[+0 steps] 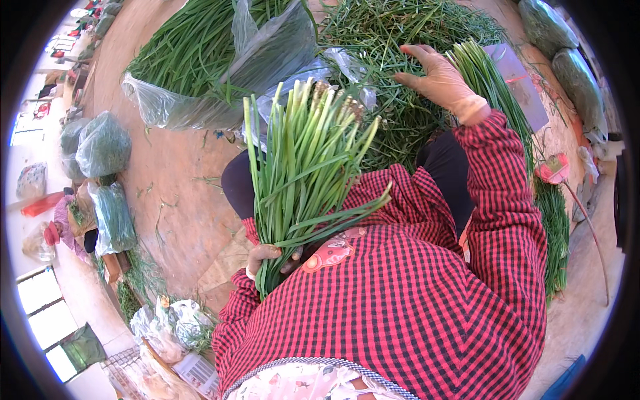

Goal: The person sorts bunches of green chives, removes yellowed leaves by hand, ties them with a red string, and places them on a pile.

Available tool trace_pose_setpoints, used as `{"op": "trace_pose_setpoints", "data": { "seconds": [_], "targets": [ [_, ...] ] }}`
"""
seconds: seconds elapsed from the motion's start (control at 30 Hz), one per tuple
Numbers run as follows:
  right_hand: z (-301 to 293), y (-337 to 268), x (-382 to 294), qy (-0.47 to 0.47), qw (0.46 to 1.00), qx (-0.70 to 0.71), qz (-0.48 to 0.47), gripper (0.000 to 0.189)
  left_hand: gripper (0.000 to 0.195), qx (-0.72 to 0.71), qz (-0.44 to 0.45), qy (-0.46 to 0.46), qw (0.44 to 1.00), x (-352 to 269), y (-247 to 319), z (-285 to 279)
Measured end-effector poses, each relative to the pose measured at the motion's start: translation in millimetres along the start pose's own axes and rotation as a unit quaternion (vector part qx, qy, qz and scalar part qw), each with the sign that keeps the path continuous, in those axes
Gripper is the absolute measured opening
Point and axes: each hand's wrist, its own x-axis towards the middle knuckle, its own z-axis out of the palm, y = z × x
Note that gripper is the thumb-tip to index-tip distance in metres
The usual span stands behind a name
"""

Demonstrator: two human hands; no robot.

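Note:
My left hand [267, 257], in a thin glove, grips the leafy end of a thick bunch of garlic chives [305, 175], its pale cut ends pointing up and away from me. My right hand [435, 80], also gloved, is raised with thumb and fingers apart and nothing between them. It is beside a second bundle of chives [492, 90] lying on a pale purple board [530, 95]. Beyond my knees spreads a heap of loose green leaves and trimmings [415, 30]. To its left, a large clear plastic bag [170, 110] lies around a big pile of chives [190, 45].
Filled plastic bags stand at the left [104, 145] and upper right [575, 85]. More chives [552, 240] lie by my right side, near a pink flyswatter [555, 167]. Crumpled plastic bags [165, 325] are at lower left. A person in a purple top [67, 225] is at far left.

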Motion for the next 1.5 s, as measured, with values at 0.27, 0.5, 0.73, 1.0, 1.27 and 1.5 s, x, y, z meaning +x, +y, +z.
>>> {"op": "trace_pose_setpoints", "data": {
  "seconds": [0.27, 0.5, 0.73, 1.0, 1.27, 1.5],
  "targets": [
    [23.0, -109.4, -16.1, -0.11, 0.976, 0.145, -0.123, 0.043, 0.059, 0.089, -0.014, 0.096, 0.991, 1.0, 5.4, 17.2],
    [62.5, -105.0, -16.7, -0.157, 0.915, 0.37, -0.045, 0.039, 0.056, 0.063, 0.01, 0.079, 0.995, 1.1, 1.4, 18.4],
    [47.7, -97.3, -19.1, -0.203, 0.889, 0.398, -0.103, 0.042, 0.059, 0.074, -0.008, 0.08, 0.994, -3.7, 0.7, 7.3],
    [49.2, -87.3, -30.5, -0.34, 0.786, 0.515, 0.031, 0.052, 0.073, 0.081, -0.043, 0.142, 0.986, -5.9, 10.6, 22.8],
    [38.4, -76.2, -40.1, -0.317, 0.815, 0.485, 0.028, 0.026, 0.076, 0.096, -0.044, 0.133, 0.985, -12.1, 8.6, 3.6],
    [4.4, -57.0, -38.4, -0.406, 0.838, 0.363, 0.032, 0.023, 0.079, 0.028, -0.023, 0.082, 0.996, -13.6, 3.2, -16.3]
  ]
}}
